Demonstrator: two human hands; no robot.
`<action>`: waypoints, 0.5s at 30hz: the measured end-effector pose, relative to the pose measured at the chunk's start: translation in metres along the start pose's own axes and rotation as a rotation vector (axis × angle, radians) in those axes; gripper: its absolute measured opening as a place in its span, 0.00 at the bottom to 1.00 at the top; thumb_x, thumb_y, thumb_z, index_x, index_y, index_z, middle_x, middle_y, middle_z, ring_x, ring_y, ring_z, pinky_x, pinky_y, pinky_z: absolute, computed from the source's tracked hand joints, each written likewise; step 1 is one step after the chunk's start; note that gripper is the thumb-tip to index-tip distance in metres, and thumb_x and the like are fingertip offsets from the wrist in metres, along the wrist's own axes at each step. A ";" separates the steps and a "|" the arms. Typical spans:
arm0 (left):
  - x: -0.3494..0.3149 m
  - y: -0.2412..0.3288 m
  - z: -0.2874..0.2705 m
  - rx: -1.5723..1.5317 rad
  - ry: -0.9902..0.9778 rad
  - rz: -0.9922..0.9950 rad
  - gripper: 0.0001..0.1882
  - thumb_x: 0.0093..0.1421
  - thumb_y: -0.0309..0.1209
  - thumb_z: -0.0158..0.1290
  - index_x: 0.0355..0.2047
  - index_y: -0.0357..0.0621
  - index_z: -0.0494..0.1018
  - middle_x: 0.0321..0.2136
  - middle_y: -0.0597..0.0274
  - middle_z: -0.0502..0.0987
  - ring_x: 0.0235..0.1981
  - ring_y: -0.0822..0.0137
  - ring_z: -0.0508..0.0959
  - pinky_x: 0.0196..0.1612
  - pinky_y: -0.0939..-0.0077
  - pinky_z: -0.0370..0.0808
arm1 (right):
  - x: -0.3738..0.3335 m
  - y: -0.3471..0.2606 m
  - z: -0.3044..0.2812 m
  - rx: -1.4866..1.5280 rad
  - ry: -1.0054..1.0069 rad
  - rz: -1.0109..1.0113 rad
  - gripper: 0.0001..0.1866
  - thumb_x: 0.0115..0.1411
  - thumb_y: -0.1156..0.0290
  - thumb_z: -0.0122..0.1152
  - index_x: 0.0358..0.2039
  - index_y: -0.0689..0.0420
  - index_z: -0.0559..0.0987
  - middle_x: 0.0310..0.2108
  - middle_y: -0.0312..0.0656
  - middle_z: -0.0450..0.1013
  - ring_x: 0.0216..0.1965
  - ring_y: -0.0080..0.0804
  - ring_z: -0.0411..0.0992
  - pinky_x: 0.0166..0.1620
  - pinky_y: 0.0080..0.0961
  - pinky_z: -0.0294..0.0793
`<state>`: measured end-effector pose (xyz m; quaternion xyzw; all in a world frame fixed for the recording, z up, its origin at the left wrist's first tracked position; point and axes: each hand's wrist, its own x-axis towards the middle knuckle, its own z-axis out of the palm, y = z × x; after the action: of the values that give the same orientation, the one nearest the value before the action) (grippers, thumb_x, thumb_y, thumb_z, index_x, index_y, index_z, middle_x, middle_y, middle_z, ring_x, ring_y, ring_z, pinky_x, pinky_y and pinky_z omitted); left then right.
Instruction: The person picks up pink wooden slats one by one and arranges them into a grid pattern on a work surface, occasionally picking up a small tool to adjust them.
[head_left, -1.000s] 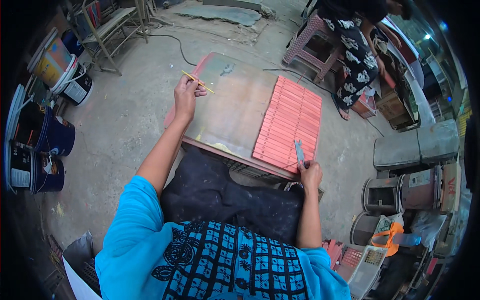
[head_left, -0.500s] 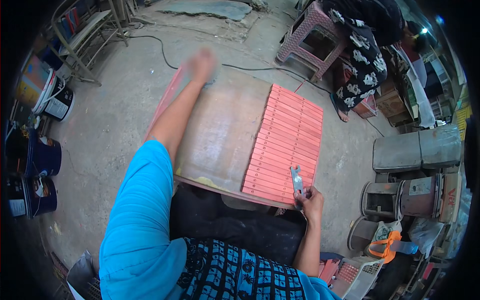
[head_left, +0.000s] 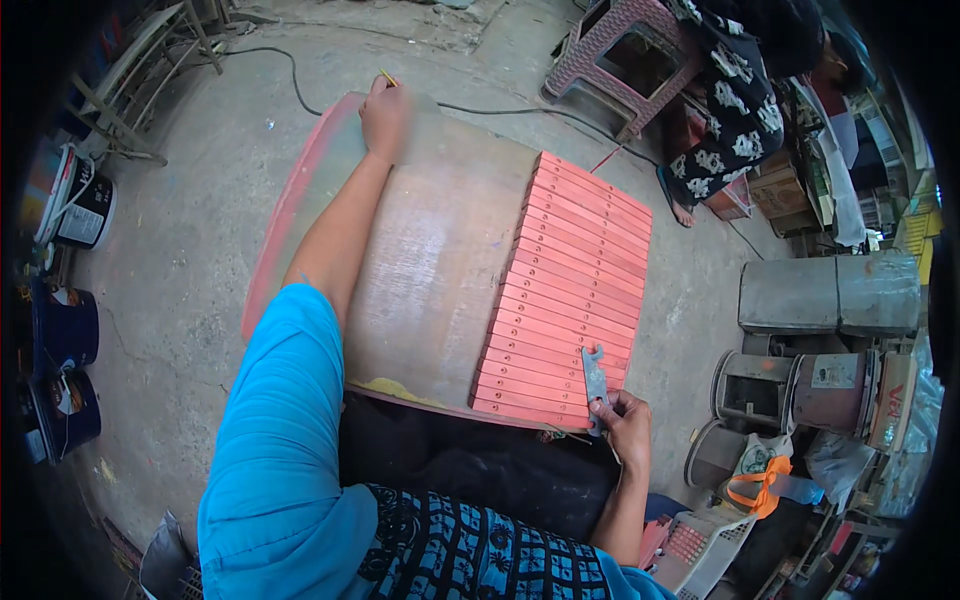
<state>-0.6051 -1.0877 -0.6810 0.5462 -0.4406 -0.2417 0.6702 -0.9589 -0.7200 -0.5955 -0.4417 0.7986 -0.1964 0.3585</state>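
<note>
My left hand [head_left: 384, 120] is at the far left corner of a worn tabletop [head_left: 420, 260], its fingers closed around a thin yellow stick-like thing [head_left: 388, 77]. Only the stick's tip shows, so its exact kind is unclear. Down at the near right corner, my right hand [head_left: 627, 425] pinches a flat grey metal wrench [head_left: 594, 375] by its lower end. The wrench's notched jaw lies over a row of red-pink wooden strips [head_left: 565, 290]. These strips sit side by side across the right part of the tabletop, each with small round holes.
A person in patterned trousers [head_left: 735, 110] is beside a pink plastic stool [head_left: 620, 65] at the far right. A black cable [head_left: 540, 111] runs along the floor behind the table. Paint buckets [head_left: 85, 205] line the left; a metal box [head_left: 830, 293] and spools [head_left: 755, 388] stand right.
My left hand has shifted slightly left and away, and the yellow stick now shows in it. My right hand still holds the wrench over the strips. The whole view has shifted a little.
</note>
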 end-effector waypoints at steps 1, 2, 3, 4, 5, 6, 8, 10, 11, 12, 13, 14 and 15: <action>-0.001 -0.002 -0.001 0.013 0.024 0.042 0.05 0.52 0.25 0.43 0.28 0.39 0.67 0.18 0.61 0.72 0.18 0.73 0.73 0.22 0.79 0.71 | 0.001 0.002 -0.001 -0.003 -0.001 0.006 0.08 0.45 0.74 0.64 0.18 0.63 0.73 0.12 0.33 0.66 0.15 0.17 0.60 0.19 0.19 0.60; -0.001 -0.004 -0.002 0.013 0.022 0.035 0.05 0.52 0.25 0.43 0.28 0.39 0.67 0.18 0.61 0.72 0.18 0.73 0.73 0.22 0.79 0.71 | 0.002 0.003 -0.002 0.017 -0.025 0.017 0.08 0.46 0.74 0.63 0.19 0.63 0.73 0.13 0.33 0.66 0.15 0.17 0.61 0.19 0.18 0.60; 0.000 -0.006 -0.002 0.004 0.039 0.063 0.05 0.51 0.25 0.43 0.28 0.39 0.66 0.17 0.60 0.72 0.17 0.70 0.73 0.23 0.76 0.70 | 0.003 0.004 -0.003 0.038 -0.049 0.028 0.07 0.47 0.75 0.61 0.19 0.64 0.73 0.13 0.32 0.66 0.15 0.17 0.61 0.20 0.18 0.60; 0.002 -0.007 -0.002 -0.007 0.055 0.094 0.05 0.51 0.25 0.43 0.27 0.38 0.66 0.17 0.58 0.71 0.17 0.67 0.73 0.23 0.73 0.69 | 0.003 0.004 -0.004 0.037 -0.047 0.033 0.07 0.47 0.75 0.61 0.19 0.64 0.73 0.13 0.32 0.66 0.15 0.17 0.61 0.20 0.18 0.60; 0.003 -0.009 -0.002 -0.008 0.052 0.091 0.05 0.51 0.25 0.43 0.27 0.38 0.66 0.17 0.58 0.71 0.17 0.67 0.73 0.23 0.73 0.69 | 0.002 0.004 -0.004 0.080 -0.059 0.017 0.07 0.49 0.74 0.60 0.20 0.64 0.73 0.14 0.32 0.67 0.16 0.17 0.61 0.20 0.18 0.60; 0.003 -0.010 -0.002 0.065 0.051 0.129 0.04 0.51 0.25 0.43 0.27 0.38 0.66 0.17 0.57 0.71 0.19 0.63 0.73 0.24 0.70 0.69 | 0.001 0.003 -0.005 0.122 -0.071 0.001 0.07 0.50 0.74 0.58 0.20 0.63 0.73 0.14 0.32 0.67 0.16 0.17 0.61 0.20 0.17 0.61; 0.003 -0.010 -0.002 0.131 0.048 0.163 0.04 0.51 0.25 0.43 0.27 0.38 0.66 0.18 0.55 0.71 0.20 0.59 0.73 0.26 0.66 0.68 | 0.001 0.002 -0.008 0.154 -0.065 0.003 0.06 0.51 0.74 0.57 0.21 0.63 0.73 0.15 0.33 0.68 0.16 0.17 0.62 0.21 0.17 0.62; 0.002 -0.009 -0.002 0.169 0.025 0.223 0.04 0.51 0.25 0.43 0.27 0.39 0.65 0.20 0.51 0.71 0.24 0.52 0.72 0.30 0.62 0.67 | -0.001 -0.006 -0.009 0.263 -0.075 0.028 0.07 0.56 0.72 0.52 0.24 0.62 0.73 0.17 0.36 0.69 0.17 0.18 0.65 0.20 0.17 0.64; 0.002 -0.009 -0.003 0.165 0.025 0.222 0.04 0.51 0.25 0.43 0.27 0.39 0.65 0.20 0.51 0.71 0.24 0.52 0.72 0.30 0.62 0.67 | -0.003 -0.011 -0.011 0.261 -0.072 0.028 0.07 0.56 0.72 0.52 0.24 0.62 0.73 0.17 0.36 0.69 0.17 0.18 0.65 0.20 0.17 0.64; 0.001 -0.008 -0.004 0.185 0.020 0.250 0.04 0.52 0.25 0.43 0.28 0.39 0.65 0.22 0.51 0.71 0.26 0.51 0.72 0.31 0.62 0.67 | -0.005 -0.015 -0.013 0.325 -0.067 0.082 0.08 0.57 0.70 0.50 0.25 0.62 0.72 0.17 0.36 0.69 0.17 0.19 0.66 0.19 0.16 0.64; 0.000 -0.007 -0.003 0.198 0.015 0.273 0.04 0.52 0.25 0.43 0.28 0.39 0.65 0.23 0.50 0.71 0.27 0.50 0.71 0.31 0.61 0.66 | -0.006 -0.017 -0.016 0.383 -0.057 0.136 0.09 0.58 0.69 0.49 0.26 0.62 0.72 0.17 0.37 0.69 0.17 0.19 0.66 0.17 0.15 0.63; 0.000 -0.006 -0.003 0.190 0.018 0.268 0.04 0.52 0.25 0.43 0.28 0.39 0.65 0.23 0.50 0.71 0.27 0.50 0.71 0.31 0.61 0.66 | -0.007 -0.016 -0.020 0.385 -0.071 0.122 0.11 0.59 0.68 0.47 0.25 0.62 0.72 0.18 0.38 0.70 0.18 0.20 0.67 0.15 0.13 0.62; 0.000 -0.005 -0.004 0.202 0.009 0.287 0.04 0.53 0.25 0.42 0.29 0.39 0.65 0.24 0.49 0.70 0.28 0.50 0.71 0.31 0.61 0.66 | -0.007 -0.012 -0.024 0.377 -0.065 0.121 0.11 0.59 0.68 0.47 0.25 0.62 0.72 0.18 0.38 0.70 0.18 0.20 0.67 0.15 0.13 0.62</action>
<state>-0.6008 -1.0871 -0.6861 0.5434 -0.5331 -0.0956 0.6415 -0.9676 -0.7208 -0.5699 -0.3240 0.7608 -0.3060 0.4717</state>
